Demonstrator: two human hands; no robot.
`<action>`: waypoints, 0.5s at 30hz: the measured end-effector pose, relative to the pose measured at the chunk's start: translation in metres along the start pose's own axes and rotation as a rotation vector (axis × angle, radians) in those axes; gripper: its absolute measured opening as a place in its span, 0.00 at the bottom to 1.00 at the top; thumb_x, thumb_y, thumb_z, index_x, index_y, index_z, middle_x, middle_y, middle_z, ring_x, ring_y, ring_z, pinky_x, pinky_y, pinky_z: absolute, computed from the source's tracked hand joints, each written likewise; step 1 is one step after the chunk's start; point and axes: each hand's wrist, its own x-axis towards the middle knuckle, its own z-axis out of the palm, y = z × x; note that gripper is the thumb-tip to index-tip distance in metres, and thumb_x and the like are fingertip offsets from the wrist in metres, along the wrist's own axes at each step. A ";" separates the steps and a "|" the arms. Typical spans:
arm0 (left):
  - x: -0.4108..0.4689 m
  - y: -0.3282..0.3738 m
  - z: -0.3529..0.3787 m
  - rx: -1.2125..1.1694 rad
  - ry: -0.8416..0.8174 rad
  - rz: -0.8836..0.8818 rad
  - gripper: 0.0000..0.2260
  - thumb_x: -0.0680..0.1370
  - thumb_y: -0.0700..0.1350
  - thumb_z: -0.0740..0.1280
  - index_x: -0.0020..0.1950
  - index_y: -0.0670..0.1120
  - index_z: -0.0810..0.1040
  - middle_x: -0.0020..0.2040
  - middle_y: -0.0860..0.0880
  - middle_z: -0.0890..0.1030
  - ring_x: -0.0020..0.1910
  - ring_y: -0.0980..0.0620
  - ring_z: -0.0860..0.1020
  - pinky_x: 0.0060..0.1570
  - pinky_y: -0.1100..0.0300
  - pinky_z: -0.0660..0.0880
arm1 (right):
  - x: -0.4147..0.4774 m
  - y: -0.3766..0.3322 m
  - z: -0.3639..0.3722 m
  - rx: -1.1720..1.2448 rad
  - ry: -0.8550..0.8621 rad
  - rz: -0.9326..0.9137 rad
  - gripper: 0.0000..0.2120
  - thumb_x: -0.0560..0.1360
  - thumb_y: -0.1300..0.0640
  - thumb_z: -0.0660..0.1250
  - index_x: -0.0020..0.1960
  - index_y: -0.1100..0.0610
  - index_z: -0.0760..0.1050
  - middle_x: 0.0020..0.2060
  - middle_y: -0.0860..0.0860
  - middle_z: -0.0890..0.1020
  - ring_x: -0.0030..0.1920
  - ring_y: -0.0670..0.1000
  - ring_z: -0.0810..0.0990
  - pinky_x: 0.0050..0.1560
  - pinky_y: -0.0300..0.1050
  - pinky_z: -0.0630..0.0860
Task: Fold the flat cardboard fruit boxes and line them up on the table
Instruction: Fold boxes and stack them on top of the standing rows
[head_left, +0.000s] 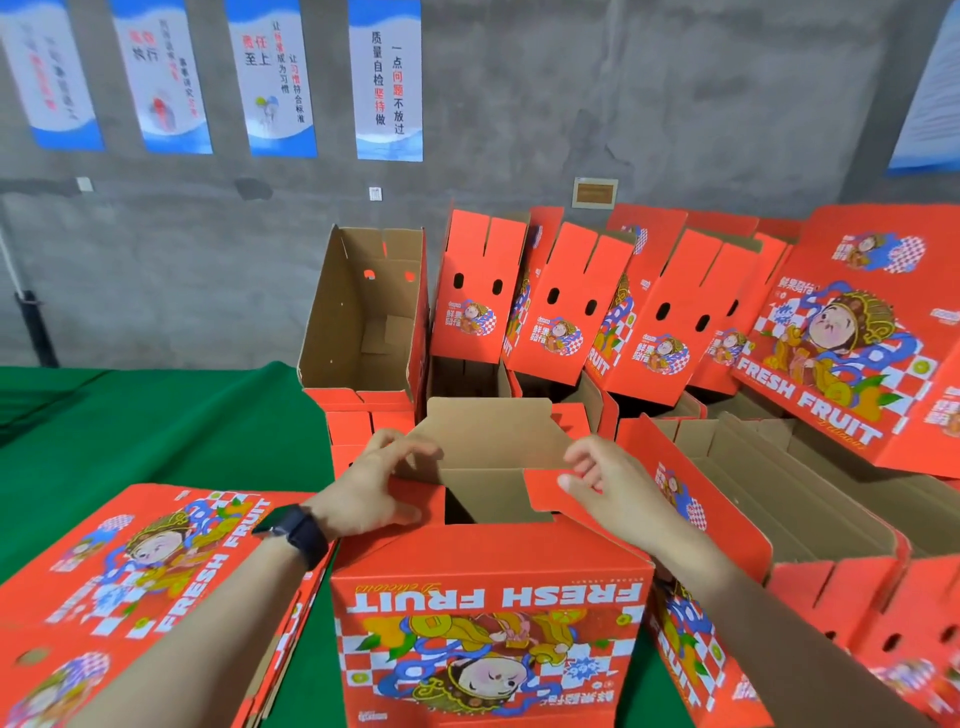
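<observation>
A red fruit box (488, 623) stands upside down in front of me, its "FRESH FRUIT" print inverted and its bottom flaps up. My left hand (374, 483) pinches the left red flap (415, 499) with thumb and fingers. On the other side, my right hand (608, 483) pinches the right red flap (545, 491), which is bent inward over the opening. The brown far flap (488, 431) stands upright behind both hands. A stack of flat boxes (140, 587) lies at my left on the green table (130, 431).
Several folded boxes (561, 322) with raised handle flaps stand in a row at the back right, and an open one (363, 322) shows its brown inside. More open boxes (810, 499) crowd the right side. A grey wall with posters (387, 78) lies behind.
</observation>
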 end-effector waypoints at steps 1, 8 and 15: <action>-0.001 -0.002 0.000 -0.026 0.031 0.002 0.25 0.66 0.33 0.76 0.59 0.49 0.75 0.56 0.50 0.67 0.54 0.56 0.72 0.57 0.74 0.66 | 0.003 -0.005 0.000 0.018 0.010 0.026 0.14 0.81 0.52 0.60 0.64 0.55 0.71 0.58 0.49 0.75 0.54 0.48 0.76 0.55 0.43 0.71; -0.004 -0.012 0.004 -0.105 0.155 -0.116 0.08 0.68 0.37 0.75 0.32 0.45 0.79 0.47 0.48 0.78 0.49 0.52 0.78 0.54 0.68 0.71 | 0.011 -0.006 0.003 0.053 -0.024 0.112 0.24 0.79 0.40 0.54 0.44 0.53 0.83 0.43 0.45 0.80 0.51 0.45 0.71 0.55 0.43 0.62; -0.004 -0.010 0.006 0.013 -0.045 -0.300 0.32 0.71 0.62 0.71 0.70 0.49 0.69 0.65 0.50 0.68 0.63 0.49 0.71 0.64 0.55 0.69 | 0.013 0.005 0.000 0.044 -0.414 0.172 0.23 0.74 0.45 0.69 0.66 0.44 0.67 0.64 0.45 0.68 0.67 0.49 0.66 0.67 0.49 0.65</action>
